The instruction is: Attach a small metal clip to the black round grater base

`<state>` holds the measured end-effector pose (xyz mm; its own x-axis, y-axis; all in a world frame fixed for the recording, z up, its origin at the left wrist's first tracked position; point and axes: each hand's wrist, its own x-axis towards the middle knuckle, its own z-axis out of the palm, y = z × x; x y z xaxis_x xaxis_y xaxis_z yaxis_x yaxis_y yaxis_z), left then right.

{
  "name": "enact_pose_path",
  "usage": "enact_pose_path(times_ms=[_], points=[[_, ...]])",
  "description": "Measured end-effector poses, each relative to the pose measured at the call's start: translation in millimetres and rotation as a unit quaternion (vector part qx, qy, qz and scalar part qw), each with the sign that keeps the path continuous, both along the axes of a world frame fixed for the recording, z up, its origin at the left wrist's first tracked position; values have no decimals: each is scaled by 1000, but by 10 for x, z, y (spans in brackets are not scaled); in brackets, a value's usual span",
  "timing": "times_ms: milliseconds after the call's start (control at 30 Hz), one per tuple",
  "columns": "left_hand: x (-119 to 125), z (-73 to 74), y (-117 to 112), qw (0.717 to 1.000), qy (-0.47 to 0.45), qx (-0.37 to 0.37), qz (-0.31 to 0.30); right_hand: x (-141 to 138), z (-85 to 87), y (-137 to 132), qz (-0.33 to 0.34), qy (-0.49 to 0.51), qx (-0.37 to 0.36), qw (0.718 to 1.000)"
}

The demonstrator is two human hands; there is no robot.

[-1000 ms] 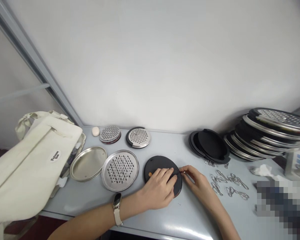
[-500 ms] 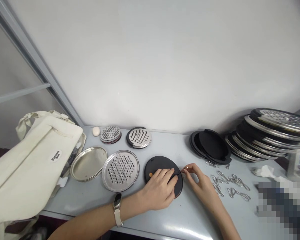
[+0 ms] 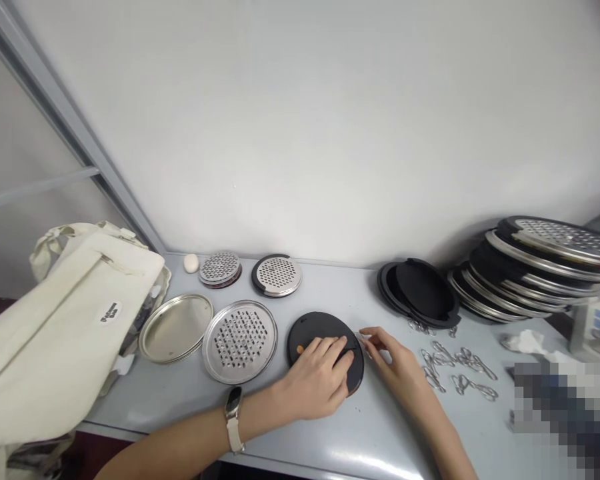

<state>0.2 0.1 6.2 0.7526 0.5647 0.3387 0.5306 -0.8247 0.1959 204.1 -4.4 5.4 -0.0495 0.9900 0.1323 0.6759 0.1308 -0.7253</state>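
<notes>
A round black plastic disc (image 3: 307, 328) with a small orange spot lies on the table in front of me. My left hand (image 3: 321, 377), a watch on its wrist, rests on top of the disc and holds it down with bent fingers. At the disc's right edge, my right hand (image 3: 387, 353) pinches a small metal wire piece (image 3: 359, 336), which its fingertips partly hide. Several loose wire loops (image 3: 473, 363) lie to the right of that hand. A round metal grater plate (image 3: 241, 341) sits left of the disc.
Plain metal discs (image 3: 177, 328) and a cream bag (image 3: 75, 320) are at the left. By the wall are smaller grater discs (image 3: 220, 268), a black-rimmed grater (image 3: 279, 275) and an egg-shaped object (image 3: 191, 263). Black round trays (image 3: 427, 293) and a tall grater stack (image 3: 530, 273) stand right.
My right hand's fingertips have shifted slightly left and up against the disc's edge. The left hand stays on the disc, and the whole view has moved a little.
</notes>
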Motion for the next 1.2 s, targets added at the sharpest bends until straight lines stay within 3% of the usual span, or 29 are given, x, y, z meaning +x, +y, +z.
enact_pose_path(times_ms=[233, 500, 733, 1200], points=[[-1, 1, -3, 1000, 6, -8, -1, -25, -73, 16, 27, 20, 2, 999], [0, 17, -3, 1000, 8, -17, -3, -9, -53, -10, 10, 19, 24, 999], [-3, 5, 7, 1000, 11, -16, -6, -21, -38, 1, 55, 24, 6, 998], [-8, 22, 7, 1000, 12, -16, -7, -24, 14, -18, 61, -1, -27, 998]])
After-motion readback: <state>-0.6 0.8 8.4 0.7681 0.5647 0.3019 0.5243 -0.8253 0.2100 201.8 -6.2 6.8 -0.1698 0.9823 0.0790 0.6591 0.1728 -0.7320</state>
